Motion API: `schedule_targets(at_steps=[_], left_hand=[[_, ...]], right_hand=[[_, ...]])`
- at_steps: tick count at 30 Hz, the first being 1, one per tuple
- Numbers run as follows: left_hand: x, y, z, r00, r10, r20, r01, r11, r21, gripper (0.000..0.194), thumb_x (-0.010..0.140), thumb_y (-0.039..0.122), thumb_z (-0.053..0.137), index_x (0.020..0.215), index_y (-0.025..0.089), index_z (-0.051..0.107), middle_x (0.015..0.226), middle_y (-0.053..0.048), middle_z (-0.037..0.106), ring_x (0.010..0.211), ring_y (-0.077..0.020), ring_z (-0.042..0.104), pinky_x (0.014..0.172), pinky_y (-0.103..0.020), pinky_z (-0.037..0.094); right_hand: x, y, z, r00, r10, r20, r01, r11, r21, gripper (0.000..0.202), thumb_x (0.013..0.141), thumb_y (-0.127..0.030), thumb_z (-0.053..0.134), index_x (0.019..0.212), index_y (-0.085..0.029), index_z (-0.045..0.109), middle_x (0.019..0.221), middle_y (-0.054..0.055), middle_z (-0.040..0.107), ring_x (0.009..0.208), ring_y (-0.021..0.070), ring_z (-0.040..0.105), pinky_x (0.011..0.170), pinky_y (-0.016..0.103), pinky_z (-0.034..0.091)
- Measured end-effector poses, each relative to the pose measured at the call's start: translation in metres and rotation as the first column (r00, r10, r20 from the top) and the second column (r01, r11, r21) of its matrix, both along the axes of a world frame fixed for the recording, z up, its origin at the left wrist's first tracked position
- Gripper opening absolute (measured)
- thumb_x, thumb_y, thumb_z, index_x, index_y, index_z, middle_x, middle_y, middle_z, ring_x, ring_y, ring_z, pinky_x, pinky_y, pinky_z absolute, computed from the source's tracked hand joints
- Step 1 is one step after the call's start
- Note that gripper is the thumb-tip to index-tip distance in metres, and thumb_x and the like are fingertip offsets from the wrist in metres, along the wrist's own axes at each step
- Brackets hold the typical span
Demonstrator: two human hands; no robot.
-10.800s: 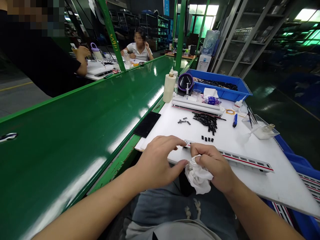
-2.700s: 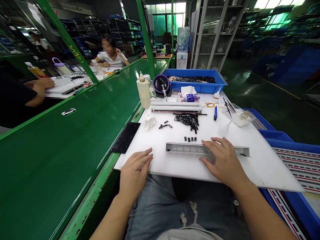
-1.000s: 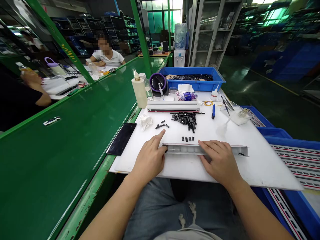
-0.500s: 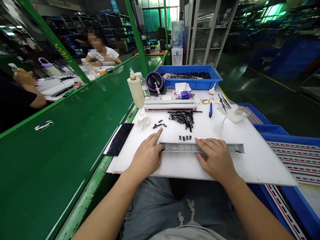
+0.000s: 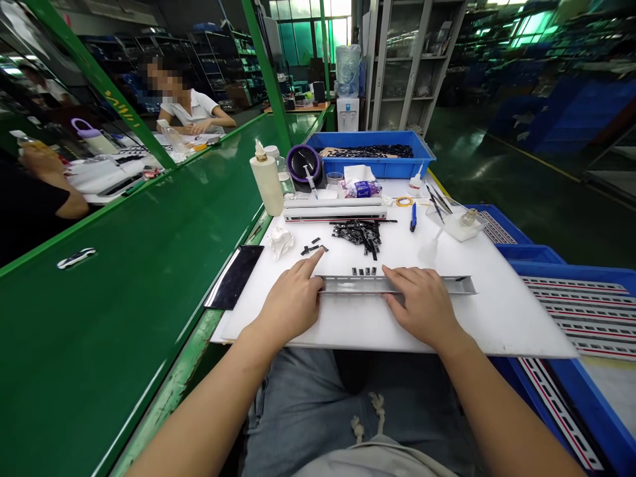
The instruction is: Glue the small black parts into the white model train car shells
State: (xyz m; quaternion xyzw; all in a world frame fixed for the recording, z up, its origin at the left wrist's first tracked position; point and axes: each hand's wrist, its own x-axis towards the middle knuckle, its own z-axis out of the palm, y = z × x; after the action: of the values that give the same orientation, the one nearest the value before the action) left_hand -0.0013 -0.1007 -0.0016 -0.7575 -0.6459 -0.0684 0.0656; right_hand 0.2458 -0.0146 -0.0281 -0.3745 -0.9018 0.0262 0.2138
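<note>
A long, hollow, grey-white channel-shaped shell [image 5: 358, 285] lies lengthwise before me, its open side up. My left hand [image 5: 297, 298] grips its left end with the thumb side, while the index finger stretches forward to a few loose small black pieces [image 5: 312, 249]. That fingertip appears to touch one of them. Further right, my right hand [image 5: 422, 299] holds the shell with fingers over the far wall and thumb at the near wall. Several small dark rectangular pieces [image 5: 367, 271] stand in a short row just behind the shell. A pile of black pieces [image 5: 358, 233] lies beyond.
Behind the pile lies a white striped shell [image 5: 335, 214]. A pump bottle [image 5: 267, 180], crumpled tissue [image 5: 281, 242], blue knife [image 5: 413, 217] and clear tray [image 5: 464, 225] surround it. A blue bin [image 5: 397, 169] stands at the back; striped strips [image 5: 586, 308] lie right. Co-workers sit left.
My left index fingertip has come closer to the loose black pieces. The shell has tipped slightly, showing more of its inside. The whole view has shifted a little.
</note>
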Motion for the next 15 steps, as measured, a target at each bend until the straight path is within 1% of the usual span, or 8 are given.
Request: schedule_targets(at_steps=[3, 6, 11, 15], left_hand=[[-0.0013, 0.0001, -0.0031, 1.0, 0.013, -0.001, -0.013, 1.0, 0.008, 0.02, 0.077, 0.006, 0.053, 0.084, 0.012, 0.07, 0.154, -0.02, 0.035, 0.124, -0.035, 0.054, 0.096, -0.048, 0.052], [-0.0047, 0.0004, -0.005, 1.0, -0.027, 0.003, 0.027, 0.999, 0.017, 0.02, 0.079, 0.005, 0.051, 0.084, 0.011, 0.07, 0.153, -0.02, 0.037, 0.124, -0.0346, 0.054, 0.097, -0.048, 0.051], [-0.0095, 0.0014, -0.0067, 0.996, -0.084, 0.03, 0.083, 0.996, 0.019, 0.022, 0.082, 0.006, 0.05, 0.085, 0.013, 0.07, 0.153, -0.017, 0.038, 0.126, -0.0336, 0.052, 0.098, -0.05, 0.05], [-0.0092, -0.0004, -0.0065, 0.998, -0.061, 0.02, 0.061, 0.998, 0.017, 0.022, 0.082, 0.006, 0.049, 0.089, 0.013, 0.069, 0.154, -0.018, 0.037, 0.128, -0.0342, 0.051, 0.097, -0.051, 0.051]], right_hand=[[0.0, 0.0044, 0.0028, 0.999, 0.016, 0.047, -0.014, 0.999, -0.033, 0.041, 0.091, -0.027, 0.056, 0.131, -0.017, 0.058, 0.116, 0.006, 0.069, 0.103, 0.0239, 0.061, 0.089, 0.039, 0.037], [-0.0001, 0.0074, 0.0051, 0.997, 0.02, 0.075, -0.017, 0.999, -0.047, 0.041, 0.092, -0.027, 0.055, 0.131, -0.016, 0.058, 0.116, 0.006, 0.069, 0.104, 0.0238, 0.061, 0.088, 0.039, 0.037], [0.0006, 0.0057, 0.0047, 0.997, 0.017, 0.073, -0.015, 0.999, -0.034, 0.041, 0.092, -0.026, 0.056, 0.132, -0.016, 0.057, 0.116, 0.006, 0.069, 0.104, 0.0235, 0.061, 0.089, 0.039, 0.037], [0.0008, 0.0048, 0.0027, 0.998, 0.02, 0.054, -0.02, 1.0, -0.007, 0.043, 0.09, -0.027, 0.057, 0.132, -0.016, 0.057, 0.115, 0.006, 0.069, 0.104, 0.0233, 0.061, 0.09, 0.039, 0.037]])
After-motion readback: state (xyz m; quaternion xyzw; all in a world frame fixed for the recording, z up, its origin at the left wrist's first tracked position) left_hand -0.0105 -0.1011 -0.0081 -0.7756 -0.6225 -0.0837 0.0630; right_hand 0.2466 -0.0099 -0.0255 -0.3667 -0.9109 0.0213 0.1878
